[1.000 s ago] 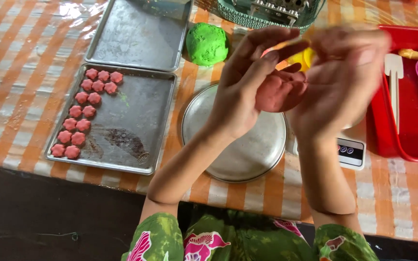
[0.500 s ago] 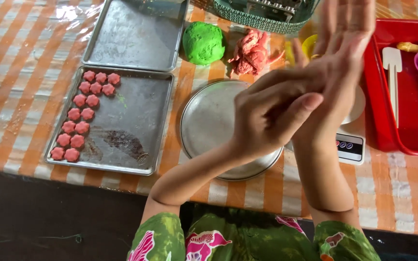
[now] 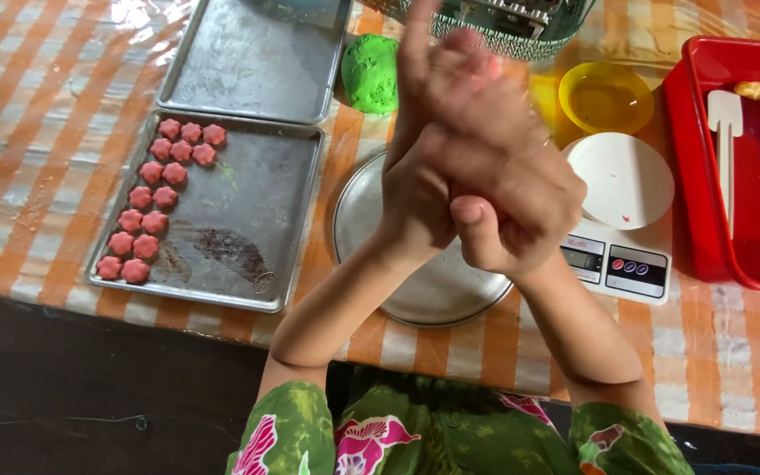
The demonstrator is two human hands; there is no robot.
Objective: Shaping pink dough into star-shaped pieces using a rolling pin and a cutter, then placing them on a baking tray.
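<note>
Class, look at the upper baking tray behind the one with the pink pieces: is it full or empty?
Empty. The upper baking tray shows only bare grey metal, while the pink flower-shaped pieces all sit on the nearer tray.

Green dough ball, pink flower pieces, orange-checked tablecloth.

- Single view: head cam, worn by the person, looks steeply down and forward over the table edge.
- Close range: the left hand and right hand, pressed together, fill frame centre.
- Near edge: the person's floral lap and dark floor; far edge: baking tray and basket cut off.
- Left reaches the cookie tray; right crops the red bin.
- No second view, so no overlap.
</note>
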